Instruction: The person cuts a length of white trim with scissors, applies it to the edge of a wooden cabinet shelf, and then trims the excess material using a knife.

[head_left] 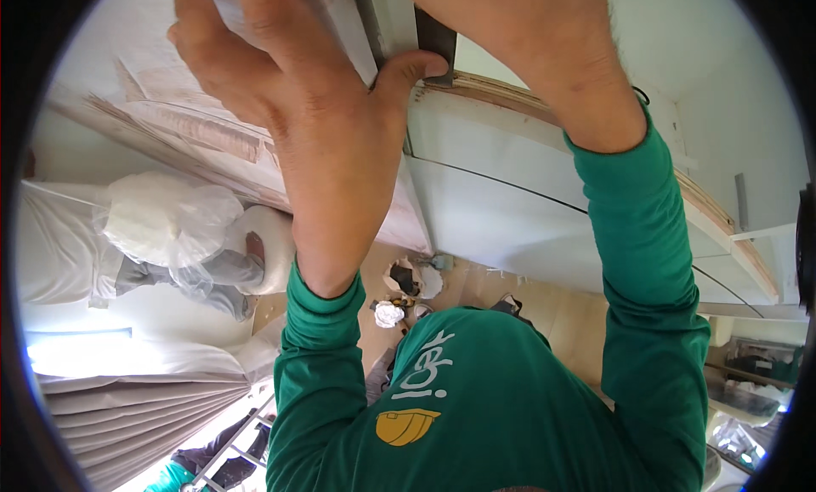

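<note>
My left hand (310,93) is raised at the top of the view, its fingers spread over a pale wooden panel (200,133) with brownish smears. Its thumb is stretched to the right and rests on the lower end of a dark flat strip (437,35). Just right of that strip is my right hand (544,33), bent at the wrist, with its fingers cut off by the upper edge; whatever they hold is hidden. Below the strip runs a curved layered plywood edge (501,91) on top of a white cabinet front (484,182), passing behind my right wrist.
Far below on the floor are an open bag (405,277) and a crumpled white bundle (388,313). Plastic-covered furniture (170,220) stands at the left, above a grey curtain (140,424). A ladder (234,454) and a person in dark trousers (208,458) are at the lower left.
</note>
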Demonstrator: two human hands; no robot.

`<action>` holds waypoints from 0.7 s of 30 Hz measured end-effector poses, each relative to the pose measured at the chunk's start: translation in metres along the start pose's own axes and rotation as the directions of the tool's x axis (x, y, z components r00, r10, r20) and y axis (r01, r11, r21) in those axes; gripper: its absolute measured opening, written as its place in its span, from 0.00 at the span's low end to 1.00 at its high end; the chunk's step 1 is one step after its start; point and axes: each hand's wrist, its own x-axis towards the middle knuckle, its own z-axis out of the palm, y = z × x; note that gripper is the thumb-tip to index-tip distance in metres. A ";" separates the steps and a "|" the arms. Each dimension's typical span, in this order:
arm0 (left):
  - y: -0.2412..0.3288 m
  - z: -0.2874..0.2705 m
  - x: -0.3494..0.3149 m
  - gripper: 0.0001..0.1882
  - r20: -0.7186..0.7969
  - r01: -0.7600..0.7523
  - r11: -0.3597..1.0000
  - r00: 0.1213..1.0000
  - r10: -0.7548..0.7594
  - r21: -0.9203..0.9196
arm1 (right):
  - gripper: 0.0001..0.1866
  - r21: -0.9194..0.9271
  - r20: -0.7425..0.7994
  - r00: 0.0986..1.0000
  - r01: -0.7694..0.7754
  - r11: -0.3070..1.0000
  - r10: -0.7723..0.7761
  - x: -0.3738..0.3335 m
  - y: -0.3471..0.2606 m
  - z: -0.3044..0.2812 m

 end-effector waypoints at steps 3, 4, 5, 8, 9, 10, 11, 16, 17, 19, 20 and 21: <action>0.001 -0.005 0.003 0.69 0.082 0.036 0.999 0.996 -0.034 -0.031 | 0.08 0.004 0.005 1.000 -0.011 1.000 0.011 0.002 -0.003 0.002; 0.002 -0.007 0.004 0.70 0.112 0.047 0.998 0.993 -0.042 -0.043 | 0.08 0.005 0.007 1.000 -0.022 1.000 0.022 0.003 -0.005 0.001; 0.003 -0.009 0.004 0.72 0.143 0.058 0.997 0.988 -0.049 -0.055 | 0.08 0.004 0.009 1.000 -0.026 1.000 0.026 0.005 -0.005 0.000; 0.004 -0.011 0.004 0.73 0.159 0.067 0.994 0.986 -0.053 -0.090 | 0.08 0.010 0.014 0.998 -0.062 0.998 0.062 0.006 -0.008 0.002; 0.003 -0.011 0.003 0.73 0.151 0.067 0.992 0.987 -0.050 -0.103 | 0.08 -0.014 -0.002 0.998 -0.069 0.998 0.069 0.003 -0.007 0.006; 0.003 -0.011 0.003 0.73 0.149 0.078 0.992 0.987 -0.062 -0.104 | 0.09 -0.038 -0.019 0.998 -0.066 0.997 0.065 0.004 -0.008 0.008; 0.002 -0.009 0.003 0.73 0.147 0.089 0.991 0.986 -0.073 -0.105 | 0.09 -0.015 -0.001 0.993 -0.120 0.993 0.120 0.004 -0.010 0.006; -0.005 -0.007 0.004 0.76 0.139 0.106 0.987 0.986 -0.089 -0.124 | 0.11 -0.076 0.105 0.966 -0.229 0.971 0.236 0.009 -0.021 0.002; -0.002 -0.009 0.004 0.74 0.146 0.117 0.990 0.984 -0.105 -0.079 | 0.11 -0.078 0.129 0.955 -0.259 0.963 0.267 0.009 -0.025 0.000; 0.003 -0.012 0.007 0.72 0.149 0.122 0.992 0.982 -0.116 -0.036 | 0.11 -0.090 0.134 0.950 -0.271 0.958 0.281 0.010 -0.027 -0.001; 0.005 -0.012 0.008 0.72 0.146 0.116 0.993 0.983 -0.109 -0.039 | 0.12 -0.100 0.115 0.958 -0.253 0.962 0.264 0.009 -0.026 0.000; 0.007 -0.012 0.010 0.72 0.142 0.108 0.993 0.985 -0.102 -0.041 | 0.12 -0.109 0.095 0.965 -0.236 0.966 0.246 0.011 -0.024 0.000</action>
